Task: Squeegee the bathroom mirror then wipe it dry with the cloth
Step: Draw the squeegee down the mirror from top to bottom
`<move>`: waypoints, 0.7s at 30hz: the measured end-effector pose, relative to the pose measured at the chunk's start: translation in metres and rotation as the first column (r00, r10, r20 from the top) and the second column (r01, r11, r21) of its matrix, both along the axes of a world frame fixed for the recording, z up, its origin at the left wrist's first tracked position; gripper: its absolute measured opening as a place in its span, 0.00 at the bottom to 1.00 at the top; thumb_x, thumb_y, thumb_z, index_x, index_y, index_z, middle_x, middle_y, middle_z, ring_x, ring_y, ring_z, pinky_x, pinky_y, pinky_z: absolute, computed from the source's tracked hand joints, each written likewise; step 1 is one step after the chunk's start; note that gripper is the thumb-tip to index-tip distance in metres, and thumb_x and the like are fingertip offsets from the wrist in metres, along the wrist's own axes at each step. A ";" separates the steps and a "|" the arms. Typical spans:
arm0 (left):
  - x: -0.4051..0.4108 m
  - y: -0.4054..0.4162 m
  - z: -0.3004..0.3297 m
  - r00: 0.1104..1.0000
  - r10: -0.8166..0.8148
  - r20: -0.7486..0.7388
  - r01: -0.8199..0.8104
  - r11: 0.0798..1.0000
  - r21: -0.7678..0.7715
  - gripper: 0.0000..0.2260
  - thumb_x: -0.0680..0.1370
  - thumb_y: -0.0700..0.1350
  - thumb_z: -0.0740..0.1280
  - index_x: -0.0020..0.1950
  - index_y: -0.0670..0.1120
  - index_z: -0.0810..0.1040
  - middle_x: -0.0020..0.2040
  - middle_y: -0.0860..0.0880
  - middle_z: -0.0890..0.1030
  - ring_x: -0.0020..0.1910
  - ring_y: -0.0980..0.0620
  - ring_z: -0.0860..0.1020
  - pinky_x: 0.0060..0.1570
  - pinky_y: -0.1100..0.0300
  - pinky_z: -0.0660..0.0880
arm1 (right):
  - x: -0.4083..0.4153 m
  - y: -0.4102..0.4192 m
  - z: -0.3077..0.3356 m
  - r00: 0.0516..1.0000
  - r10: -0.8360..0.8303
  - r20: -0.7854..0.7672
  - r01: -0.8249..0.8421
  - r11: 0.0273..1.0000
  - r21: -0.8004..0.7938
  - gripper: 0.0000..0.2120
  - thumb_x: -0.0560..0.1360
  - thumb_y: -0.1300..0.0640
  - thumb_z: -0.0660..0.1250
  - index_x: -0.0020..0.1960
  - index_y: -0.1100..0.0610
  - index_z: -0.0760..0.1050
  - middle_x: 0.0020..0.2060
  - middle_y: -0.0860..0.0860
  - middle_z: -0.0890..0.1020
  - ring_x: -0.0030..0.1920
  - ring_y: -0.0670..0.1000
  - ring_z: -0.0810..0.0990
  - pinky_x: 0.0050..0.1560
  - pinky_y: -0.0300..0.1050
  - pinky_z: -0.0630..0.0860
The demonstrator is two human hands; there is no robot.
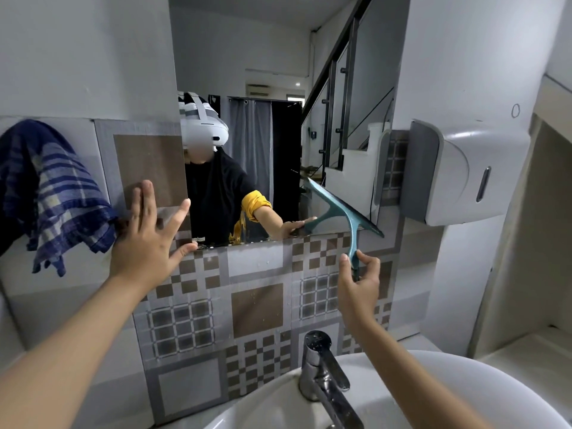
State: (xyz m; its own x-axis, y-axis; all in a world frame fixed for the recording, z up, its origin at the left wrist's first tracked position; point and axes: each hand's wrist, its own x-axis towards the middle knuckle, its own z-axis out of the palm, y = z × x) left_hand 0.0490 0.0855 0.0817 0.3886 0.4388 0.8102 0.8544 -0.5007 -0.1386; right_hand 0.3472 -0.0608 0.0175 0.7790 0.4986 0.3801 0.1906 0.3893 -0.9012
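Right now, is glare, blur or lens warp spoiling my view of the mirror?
Head view: no strong glare on the frameless wall mirror; wide-angle lens bows the walls at the edges; teal T-shaped squeegee reads sharp; chrome tap carries small highlights.

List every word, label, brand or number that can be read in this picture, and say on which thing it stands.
No readable text anywhere.
Dispenser: no brand or label shows, only a plain window slot.
Wall above the dispenser: a small drawn ring, not a letter or number that can be told.
Squeegee, cloth, tap: no marking shows.
Yellow cloth in the mirror: dark print, too small to read.
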 end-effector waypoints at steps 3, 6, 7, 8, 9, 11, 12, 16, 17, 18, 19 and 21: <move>0.001 -0.001 0.001 1.000 0.003 -0.001 -0.003 1.000 -0.009 0.35 0.71 0.60 0.62 0.76 0.51 0.58 0.77 0.34 0.45 0.75 0.36 0.43 0.55 0.29 0.69 | -0.020 0.005 0.006 0.992 0.012 -0.122 -0.012 1.000 0.001 0.09 0.78 0.51 0.64 0.56 0.50 0.68 0.37 0.53 0.75 0.29 0.47 0.70 0.29 0.43 0.71; 0.001 -0.002 0.001 1.000 -0.002 0.005 0.002 1.000 -0.007 0.35 0.71 0.60 0.62 0.76 0.51 0.58 0.77 0.34 0.45 0.75 0.37 0.43 0.54 0.30 0.70 | -0.038 0.006 0.017 0.972 0.044 -0.230 -0.040 0.999 0.026 0.08 0.79 0.51 0.63 0.55 0.49 0.67 0.38 0.55 0.75 0.28 0.48 0.70 0.24 0.41 0.70; 0.001 -0.002 0.000 1.000 -0.006 0.008 0.006 1.000 -0.006 0.35 0.72 0.60 0.63 0.76 0.51 0.58 0.77 0.34 0.45 0.75 0.37 0.43 0.54 0.31 0.71 | -0.043 0.005 0.021 0.963 0.055 -0.262 -0.047 0.998 0.034 0.08 0.79 0.51 0.63 0.56 0.50 0.66 0.37 0.55 0.74 0.27 0.48 0.69 0.21 0.39 0.69; 0.001 -0.002 0.001 1.000 -0.008 0.010 0.009 1.000 -0.005 0.35 0.72 0.59 0.64 0.76 0.51 0.58 0.77 0.34 0.45 0.75 0.37 0.43 0.53 0.31 0.71 | -0.049 0.004 0.025 0.957 0.063 -0.284 -0.055 0.998 0.035 0.09 0.79 0.51 0.63 0.56 0.50 0.66 0.37 0.55 0.74 0.27 0.48 0.69 0.19 0.38 0.68; 0.001 -0.002 0.001 1.000 -0.009 0.011 0.009 1.000 -0.004 0.34 0.72 0.59 0.64 0.76 0.51 0.59 0.77 0.34 0.46 0.75 0.37 0.43 0.52 0.31 0.72 | -0.055 0.004 0.026 0.953 0.071 -0.295 -0.064 0.997 0.031 0.09 0.79 0.50 0.63 0.56 0.50 0.66 0.38 0.55 0.74 0.27 0.49 0.69 0.19 0.38 0.68; 0.001 -0.002 0.001 1.000 -0.006 0.010 0.006 1.000 -0.002 0.34 0.72 0.60 0.63 0.76 0.51 0.59 0.77 0.34 0.46 0.75 0.36 0.44 0.51 0.32 0.73 | -0.066 0.005 0.026 0.949 0.083 -0.305 -0.078 0.997 0.030 0.08 0.79 0.50 0.64 0.55 0.49 0.66 0.41 0.57 0.74 0.29 0.50 0.70 0.20 0.39 0.69; 0.001 -0.002 0.001 1.000 -0.004 0.009 0.004 1.000 -0.001 0.34 0.72 0.60 0.63 0.76 0.51 0.59 0.77 0.34 0.46 0.75 0.36 0.44 0.50 0.32 0.74 | -0.071 0.006 0.025 0.949 0.089 -0.303 -0.086 0.996 0.024 0.08 0.78 0.50 0.64 0.54 0.48 0.66 0.42 0.57 0.75 0.30 0.50 0.71 0.22 0.39 0.70; 0.001 -0.001 -0.001 1.000 0.003 0.002 -0.003 1.000 0.012 0.34 0.73 0.60 0.62 0.76 0.51 0.57 0.77 0.34 0.46 0.75 0.34 0.46 0.51 0.34 0.74 | -0.101 0.001 0.019 0.953 0.148 -0.265 -0.146 0.989 0.028 0.07 0.78 0.52 0.65 0.53 0.50 0.67 0.44 0.57 0.77 0.29 0.49 0.73 0.22 0.40 0.72; 0.001 -0.001 -0.001 1.000 0.001 0.003 -0.001 1.000 0.012 0.34 0.73 0.60 0.62 0.76 0.51 0.57 0.77 0.34 0.46 0.75 0.34 0.46 0.51 0.35 0.75 | -0.108 0.001 0.016 0.954 0.164 -0.250 -0.162 0.986 0.031 0.07 0.78 0.53 0.65 0.53 0.50 0.67 0.42 0.56 0.77 0.28 0.49 0.73 0.22 0.41 0.72; 0.001 0.000 -0.001 1.000 0.001 0.004 -0.001 1.000 0.010 0.35 0.73 0.60 0.62 0.76 0.52 0.57 0.77 0.34 0.46 0.75 0.34 0.46 0.51 0.35 0.75 | -0.116 0.001 0.014 0.956 0.175 -0.237 -0.173 0.984 0.031 0.07 0.78 0.54 0.65 0.52 0.49 0.67 0.40 0.56 0.77 0.27 0.48 0.72 0.23 0.41 0.73; 0.001 0.000 -0.001 1.000 0.000 0.003 0.000 1.000 0.008 0.36 0.72 0.60 0.64 0.76 0.52 0.56 0.77 0.34 0.45 0.75 0.34 0.46 0.51 0.36 0.75 | -0.123 0.004 0.010 0.958 0.180 -0.221 -0.177 0.984 0.035 0.07 0.78 0.54 0.65 0.51 0.48 0.67 0.38 0.55 0.77 0.27 0.48 0.72 0.25 0.43 0.74; 0.000 0.001 -0.001 1.000 -0.006 -0.002 0.006 1.000 0.000 0.38 0.71 0.59 0.67 0.77 0.52 0.55 0.77 0.34 0.44 0.75 0.34 0.45 0.53 0.37 0.75 | -0.139 0.008 0.006 0.963 0.182 -0.199 -0.179 0.983 0.031 0.08 0.78 0.53 0.66 0.49 0.45 0.66 0.37 0.56 0.77 0.30 0.50 0.73 0.29 0.46 0.75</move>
State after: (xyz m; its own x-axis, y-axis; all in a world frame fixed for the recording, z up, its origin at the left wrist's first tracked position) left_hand 0.0493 0.0865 0.0804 0.3926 0.4369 0.8093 0.8512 -0.5058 -0.1399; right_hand 0.2086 -0.0533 0.0232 0.7373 0.6342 0.2329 -0.0679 0.4126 -0.9084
